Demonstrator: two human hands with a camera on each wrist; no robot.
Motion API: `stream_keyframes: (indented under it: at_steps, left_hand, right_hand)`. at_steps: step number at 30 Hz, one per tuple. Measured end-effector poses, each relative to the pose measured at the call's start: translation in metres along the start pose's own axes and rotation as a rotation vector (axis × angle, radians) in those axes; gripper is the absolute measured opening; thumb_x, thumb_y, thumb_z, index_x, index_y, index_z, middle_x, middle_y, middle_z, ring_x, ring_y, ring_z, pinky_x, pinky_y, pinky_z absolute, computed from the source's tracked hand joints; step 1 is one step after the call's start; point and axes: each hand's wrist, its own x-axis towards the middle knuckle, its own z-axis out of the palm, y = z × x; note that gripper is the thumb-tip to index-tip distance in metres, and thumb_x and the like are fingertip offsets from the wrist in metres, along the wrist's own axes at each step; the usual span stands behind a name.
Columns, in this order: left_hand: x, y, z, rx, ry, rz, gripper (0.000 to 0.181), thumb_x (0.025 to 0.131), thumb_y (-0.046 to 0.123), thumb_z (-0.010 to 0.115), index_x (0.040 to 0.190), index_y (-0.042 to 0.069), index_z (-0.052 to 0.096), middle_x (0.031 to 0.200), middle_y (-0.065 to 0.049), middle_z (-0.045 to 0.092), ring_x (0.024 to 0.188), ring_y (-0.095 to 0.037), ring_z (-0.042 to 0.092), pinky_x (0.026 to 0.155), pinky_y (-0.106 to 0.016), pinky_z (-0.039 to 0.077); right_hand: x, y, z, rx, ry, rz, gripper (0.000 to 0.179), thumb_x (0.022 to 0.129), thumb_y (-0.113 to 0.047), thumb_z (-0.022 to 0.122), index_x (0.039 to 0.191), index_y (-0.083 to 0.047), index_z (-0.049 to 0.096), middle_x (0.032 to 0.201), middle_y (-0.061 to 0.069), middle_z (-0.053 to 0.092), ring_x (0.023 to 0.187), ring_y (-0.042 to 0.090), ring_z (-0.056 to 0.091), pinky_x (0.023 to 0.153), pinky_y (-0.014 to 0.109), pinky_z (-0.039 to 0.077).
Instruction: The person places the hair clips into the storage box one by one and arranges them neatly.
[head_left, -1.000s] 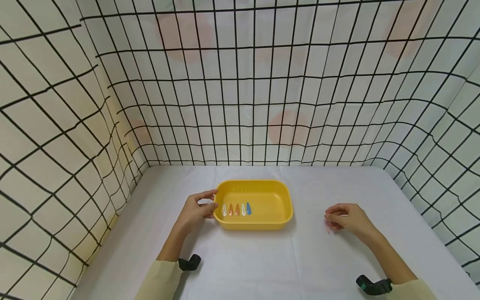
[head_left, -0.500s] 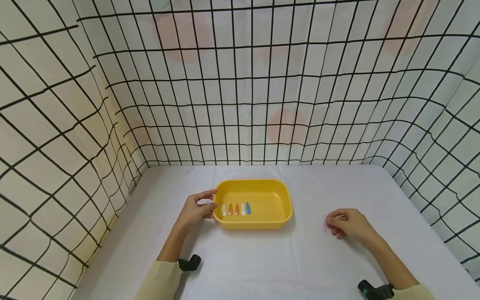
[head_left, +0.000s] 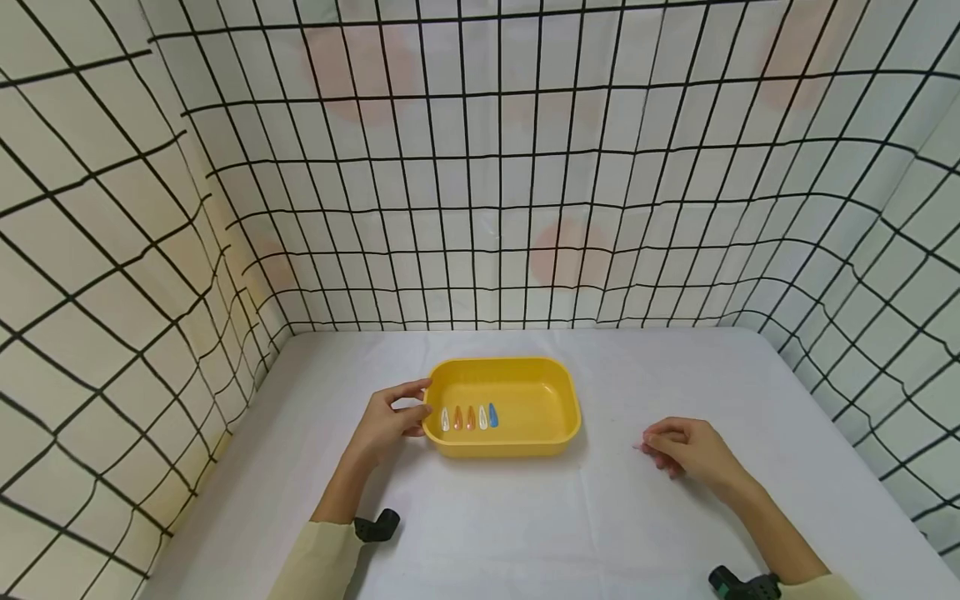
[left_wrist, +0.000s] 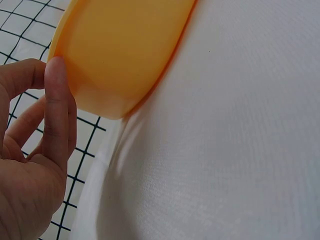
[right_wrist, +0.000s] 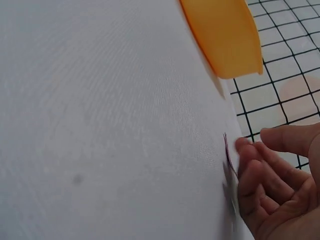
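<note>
My left hand (head_left: 386, 423) holds the left end of a yellow tray (head_left: 504, 451). In the left wrist view, its thumb (left_wrist: 56, 80) lies against the outer wall, other fingers partly hidden behind. Inside the tray, toward its left, several snap hair clips lie in a row: white (head_left: 446, 419), orange (head_left: 458, 418) and blue (head_left: 492, 415) ones among them. Out to the tray's right, my right hand (head_left: 693, 454) pinches a small pink hair clip (head_left: 640, 447) low over the cloth. The right wrist view shows the clip (right_wrist: 228, 152) edge-on as a thin strip; the fingers hide part of it.
A white cloth (head_left: 517, 533) covers the table. Black grid mesh (head_left: 480, 179) over pale sheeting stands at the back and both sides. A black wrist camera (head_left: 377, 526) is on the left wrist, another (head_left: 742, 583) on the right.
My right hand has shifted slightly toward the front, its fingers closing together on the pink clip, which has turned. The left hand stays on the tray; the view has drifted a little.
</note>
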Motion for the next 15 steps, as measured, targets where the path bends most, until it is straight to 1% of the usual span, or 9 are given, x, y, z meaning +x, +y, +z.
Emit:
stream_keyframes:
  at_steps: [3, 5, 8, 11, 15]
  left_hand:
    - [0.000, -0.001, 0.000, -0.007, -0.007, -0.002, 0.051, 0.089, 0.010, 0.077, 0.139, 0.016, 0.067, 0.127, -0.014, 0.057, 0.074, -0.018, 0.067, 0.065, -0.023, 0.063]
    - [0.000, -0.002, 0.000, -0.008, -0.007, -0.002, 0.051, 0.089, 0.010, 0.077, 0.139, 0.016, 0.067, 0.127, -0.014, 0.058, 0.072, -0.017, 0.066, 0.064, -0.022, 0.062]
    - [-0.002, -0.003, 0.000, -0.002, -0.011, -0.002, 0.051, 0.089, 0.009, 0.077, 0.138, 0.015, 0.067, 0.127, -0.015, 0.058, 0.070, -0.016, 0.065, 0.063, -0.021, 0.062]
    - [-0.002, -0.002, 0.000, 0.005, -0.015, 0.007, 0.050, 0.090, 0.010, 0.077, 0.138, 0.015, 0.067, 0.127, -0.015, 0.057, 0.068, -0.015, 0.064, 0.063, -0.021, 0.061]
    - [-0.003, 0.000, 0.000, 0.000, -0.010, 0.013, 0.050, 0.089, 0.011, 0.078, 0.138, 0.014, 0.067, 0.126, -0.014, 0.057, 0.066, -0.014, 0.062, 0.063, -0.020, 0.061]
  right_hand:
    - [-0.002, -0.001, -0.002, -0.100, 0.081, -0.037, 0.031, 0.098, -0.030, 0.071, 0.112, -0.002, 0.072, 0.088, 0.007, 0.073, 0.068, 0.010, 0.058, 0.056, 0.025, 0.052]
    - [-0.002, 0.001, -0.002, -0.171, 0.103, -0.057, 0.028, 0.096, -0.031, 0.074, 0.109, -0.006, 0.074, 0.090, 0.005, 0.072, 0.071, 0.008, 0.057, 0.056, 0.024, 0.050]
    - [-0.002, 0.005, 0.000, -0.239, 0.076, -0.087, 0.026, 0.094, -0.031, 0.077, 0.108, -0.009, 0.076, 0.096, 0.003, 0.074, 0.077, 0.006, 0.060, 0.063, 0.022, 0.052]
    - [-0.001, 0.008, 0.002, -0.269, 0.068, -0.108, 0.026, 0.091, -0.031, 0.079, 0.105, -0.009, 0.076, 0.093, 0.001, 0.074, 0.077, 0.006, 0.061, 0.066, 0.021, 0.051]
    - [0.001, 0.010, 0.003, -0.297, 0.091, -0.127, 0.024, 0.089, -0.030, 0.081, 0.102, -0.010, 0.076, 0.086, -0.001, 0.071, 0.073, 0.006, 0.058, 0.064, 0.022, 0.048]
